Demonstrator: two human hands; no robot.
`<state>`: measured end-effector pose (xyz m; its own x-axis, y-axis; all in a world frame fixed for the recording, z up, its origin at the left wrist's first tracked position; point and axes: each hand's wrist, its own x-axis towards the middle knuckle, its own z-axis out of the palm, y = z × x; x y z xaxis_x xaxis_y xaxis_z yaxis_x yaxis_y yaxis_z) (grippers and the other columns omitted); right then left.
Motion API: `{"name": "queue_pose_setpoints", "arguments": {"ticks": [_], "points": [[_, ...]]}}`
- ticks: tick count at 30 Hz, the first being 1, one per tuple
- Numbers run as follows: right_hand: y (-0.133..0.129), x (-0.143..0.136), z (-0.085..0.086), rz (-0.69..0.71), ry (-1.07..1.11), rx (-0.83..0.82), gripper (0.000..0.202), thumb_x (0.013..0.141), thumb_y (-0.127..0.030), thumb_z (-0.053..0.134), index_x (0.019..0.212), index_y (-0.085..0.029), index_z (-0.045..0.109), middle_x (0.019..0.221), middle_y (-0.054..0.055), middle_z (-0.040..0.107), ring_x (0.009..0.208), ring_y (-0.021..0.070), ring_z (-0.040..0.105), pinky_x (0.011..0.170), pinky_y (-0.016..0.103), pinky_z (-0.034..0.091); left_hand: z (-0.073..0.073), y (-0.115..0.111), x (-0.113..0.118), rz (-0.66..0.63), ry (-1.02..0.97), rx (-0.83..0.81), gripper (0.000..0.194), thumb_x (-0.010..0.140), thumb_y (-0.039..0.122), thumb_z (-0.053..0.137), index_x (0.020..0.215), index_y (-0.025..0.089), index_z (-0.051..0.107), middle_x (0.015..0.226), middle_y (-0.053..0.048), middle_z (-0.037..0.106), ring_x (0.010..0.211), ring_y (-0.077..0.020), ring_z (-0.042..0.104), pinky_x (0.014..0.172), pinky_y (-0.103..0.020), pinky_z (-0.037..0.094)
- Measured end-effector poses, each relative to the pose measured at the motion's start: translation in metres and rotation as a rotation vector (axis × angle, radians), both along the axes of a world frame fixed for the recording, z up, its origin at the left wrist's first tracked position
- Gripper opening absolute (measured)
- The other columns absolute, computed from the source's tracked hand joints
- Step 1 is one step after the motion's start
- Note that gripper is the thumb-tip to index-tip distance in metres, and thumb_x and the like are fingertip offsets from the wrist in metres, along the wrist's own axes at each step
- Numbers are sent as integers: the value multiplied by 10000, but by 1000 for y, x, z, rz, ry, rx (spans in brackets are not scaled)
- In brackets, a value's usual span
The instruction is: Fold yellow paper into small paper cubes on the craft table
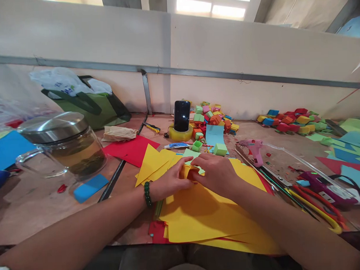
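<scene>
A small folded yellow paper box is between my hands, above a stack of yellow sheets. Its top looks open. My left hand grips the box from the left, with a dark green bead bracelet on the wrist. From the right, my right hand has its fingers bent over the box's rim and inner side. Just beyond the hands stand a green paper cube and an open green box.
A glass teapot stands left, near a blue paper strip. Behind are a phone on a yellow tape roll and piled paper cubes. At right lie a pink glue gun, scissors and a purple power strip.
</scene>
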<state>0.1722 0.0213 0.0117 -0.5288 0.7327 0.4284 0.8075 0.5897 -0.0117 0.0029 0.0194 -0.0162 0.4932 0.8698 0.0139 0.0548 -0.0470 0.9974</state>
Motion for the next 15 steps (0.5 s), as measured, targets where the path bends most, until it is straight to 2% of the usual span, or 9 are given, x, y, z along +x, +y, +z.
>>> {"name": "queue_pose_setpoints", "arguments": {"ticks": [2, 7, 12, 15], "points": [[-1, 1, 1, 8, -17, 3, 86, 754, -173, 608, 754, -209, 686, 733, 34, 704, 687, 164, 607, 539, 264, 296, -2, 0, 0, -15, 24, 36, 751, 617, 142, 653, 1325, 203, 410, 1177, -57, 561, 1062, -219, 523, 883, -330, 452], [-3, -3, -1, -14, -117, 111, 136, 729, -90, 556, 710, -176, 661, 634, 43, 657, 650, 160, 593, 510, 267, 252, 0, -2, 1, -126, 8, 0, 731, 645, 196, 639, 1332, 194, 386, 1048, -30, 571, 996, -204, 519, 890, -336, 428], [-4, -6, -7, 17, -138, 258, 132, 718, -61, 555, 677, -160, 632, 612, 40, 635, 620, 147, 565, 504, 271, 223, 5, -2, 3, -152, -80, -20, 604, 627, 175, 621, 1206, 180, 450, 949, -9, 578, 952, -189, 517, 885, -332, 429], [-3, -5, -9, 28, -135, 298, 131, 722, -55, 556, 672, -157, 621, 608, 39, 626, 612, 146, 550, 511, 274, 219, 5, -2, 4, -141, -68, 35, 490, 629, 164, 598, 1111, 180, 513, 912, -1, 584, 911, -178, 525, 858, -321, 446]]}}
